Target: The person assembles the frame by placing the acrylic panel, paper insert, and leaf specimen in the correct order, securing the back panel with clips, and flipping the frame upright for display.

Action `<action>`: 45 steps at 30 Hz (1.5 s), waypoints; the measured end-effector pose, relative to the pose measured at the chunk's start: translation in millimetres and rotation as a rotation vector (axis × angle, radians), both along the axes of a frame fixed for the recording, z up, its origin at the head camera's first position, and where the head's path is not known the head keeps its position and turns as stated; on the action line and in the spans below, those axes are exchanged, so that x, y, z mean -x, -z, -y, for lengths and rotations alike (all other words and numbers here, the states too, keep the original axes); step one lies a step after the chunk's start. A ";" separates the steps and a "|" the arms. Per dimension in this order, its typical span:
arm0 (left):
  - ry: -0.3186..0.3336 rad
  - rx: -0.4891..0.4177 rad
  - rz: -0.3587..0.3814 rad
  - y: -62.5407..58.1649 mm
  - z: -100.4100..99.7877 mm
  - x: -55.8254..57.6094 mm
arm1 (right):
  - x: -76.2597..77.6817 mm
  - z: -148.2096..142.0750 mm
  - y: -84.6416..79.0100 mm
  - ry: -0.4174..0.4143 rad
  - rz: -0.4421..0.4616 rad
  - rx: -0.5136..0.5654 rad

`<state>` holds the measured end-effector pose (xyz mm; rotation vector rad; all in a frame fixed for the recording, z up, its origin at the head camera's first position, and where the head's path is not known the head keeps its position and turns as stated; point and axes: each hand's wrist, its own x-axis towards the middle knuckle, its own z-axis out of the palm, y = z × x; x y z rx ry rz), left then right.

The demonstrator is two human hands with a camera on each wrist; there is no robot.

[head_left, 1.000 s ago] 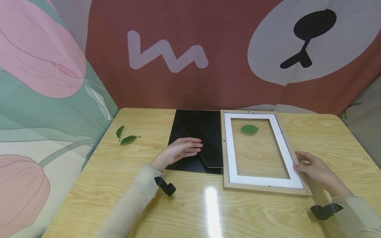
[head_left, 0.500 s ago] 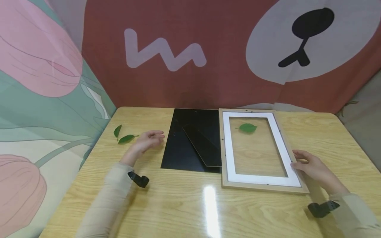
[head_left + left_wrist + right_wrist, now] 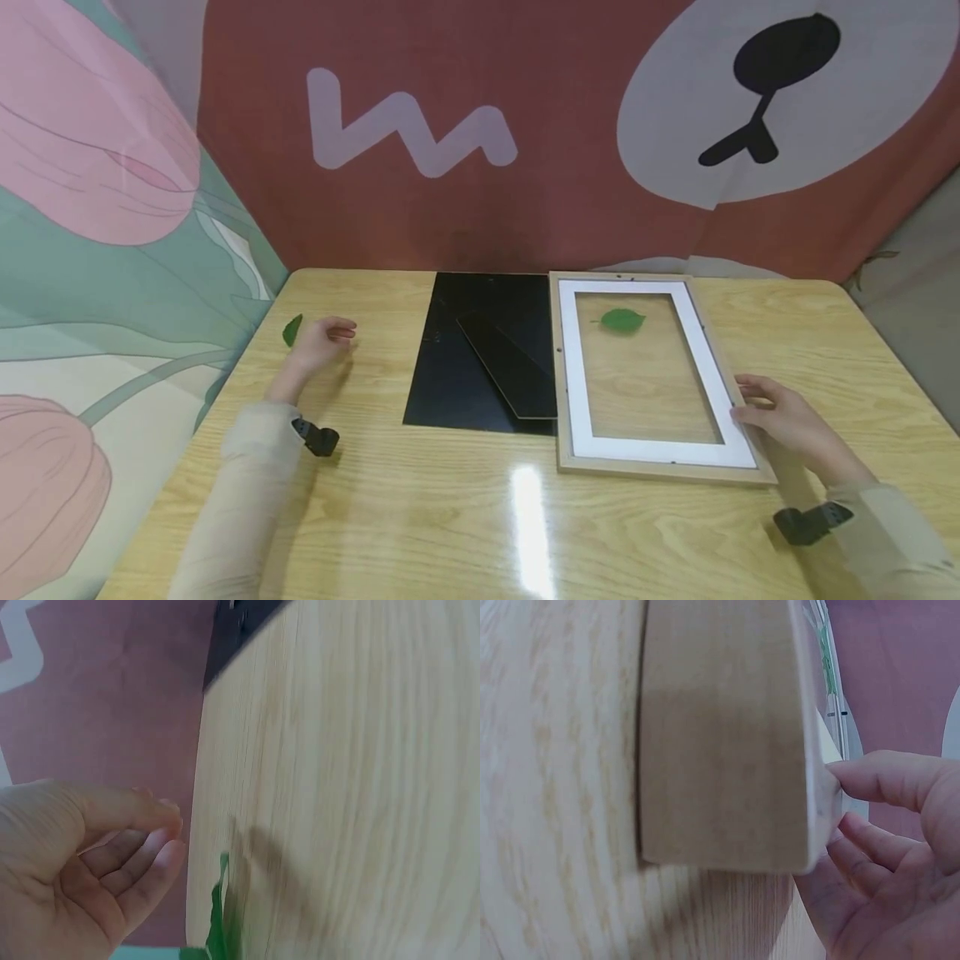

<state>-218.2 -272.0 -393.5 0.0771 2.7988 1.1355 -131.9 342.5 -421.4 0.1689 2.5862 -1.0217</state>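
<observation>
My left hand (image 3: pixel 318 343) hovers over the table's left part with its fingers loosely bent and nothing between them. One small green leaf (image 3: pixel 292 330) lies just left of it; the hand hides the second one in the head view. In the left wrist view a leaf (image 3: pixel 217 922) shows just beyond the fingertips. My right hand (image 3: pixel 780 425) holds the right side of a wooden picture frame (image 3: pixel 667 472), thumb on the rim and fingers along its outer edge. Inside the frame are a white mat (image 3: pixel 660 451) and a single green leaf (image 3: pixel 622 320).
A black backing board (image 3: pixel 450 383) with its easel stand (image 3: pixel 513 371) folded on it lies left of the frame, against its side. All of this is on a wood-grain table (image 3: pixel 435 508). A printed cloth (image 3: pixel 480 217) hangs behind the table.
My left hand has moved left, from above the black backing board to beside the small leaves, covering one of them. The right hand stays at the frame's right side.
</observation>
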 end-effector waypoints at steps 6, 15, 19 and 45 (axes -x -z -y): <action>0.001 0.120 -0.006 -0.8 14.8 3.7 | 0.5 -0.5 -1.3 -0.008 -0.005 0.000; -0.028 0.113 -0.020 10.8 26.3 8.4 | -0.3 0.9 -0.7 -0.007 -0.005 -0.003; -0.047 0.122 -0.004 15.7 29.1 10.3 | -0.6 0.9 -0.3 -0.009 -0.008 -0.005; 0.082 0.278 -0.030 24.3 13.3 6.7 | 1.1 -1.3 1.0 0.001 -0.011 -0.003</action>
